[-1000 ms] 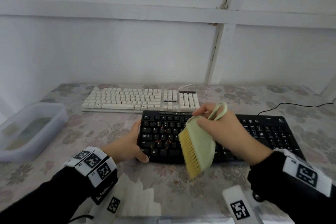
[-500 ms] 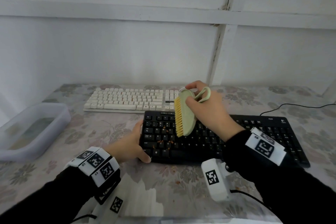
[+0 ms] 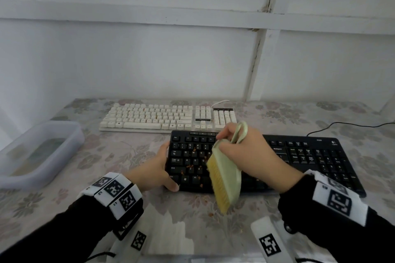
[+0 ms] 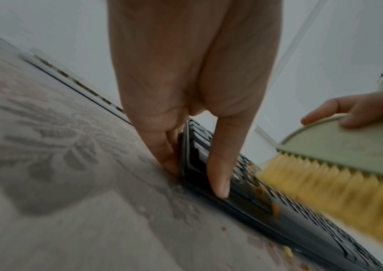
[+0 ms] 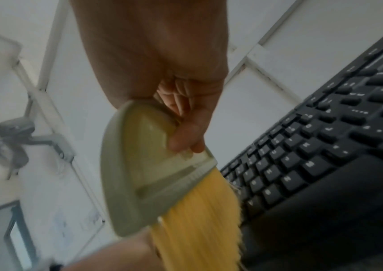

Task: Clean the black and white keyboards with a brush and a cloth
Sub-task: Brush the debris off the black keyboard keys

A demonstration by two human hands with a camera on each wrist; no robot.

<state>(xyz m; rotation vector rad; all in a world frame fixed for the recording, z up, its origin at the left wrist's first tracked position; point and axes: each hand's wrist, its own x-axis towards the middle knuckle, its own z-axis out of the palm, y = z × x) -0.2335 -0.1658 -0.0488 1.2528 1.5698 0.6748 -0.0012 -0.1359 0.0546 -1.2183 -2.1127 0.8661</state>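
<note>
Now the right hand [image 3: 252,157] is gripping the brush [image 3: 226,174], fingers curled round its pale green back and looped handle, and the yellow bristles are pointing down and toward the left hand, over the near edge of the black keyboard [image 3: 310,160]. Half a second ago the brush was standing higher, over the keyboard's top rows; it has since been drawn down across the keys toward the person, much where it was a second ago, so this is likely the end of one more sweeping stroke. Orange crumbs [image 3: 193,166] are still lying on the keys between the left fingers and the bristles, with a few on the table [image 3: 89,153] just below the bristle tips, so brushing of this keyboard is only partly done. The left hand [image 3: 154,170] is staying where it was, clamped on the keyboard's left end: thumb on the near corner, fingers wrapped against the side edge, steadying it. The white keyboard [image 3: 168,118] is lying untouched beyond the fingertips of both hands. A clear tub [image 3: 72,134] is sitting well off to the left. No cloth can be made out for certain.
</note>
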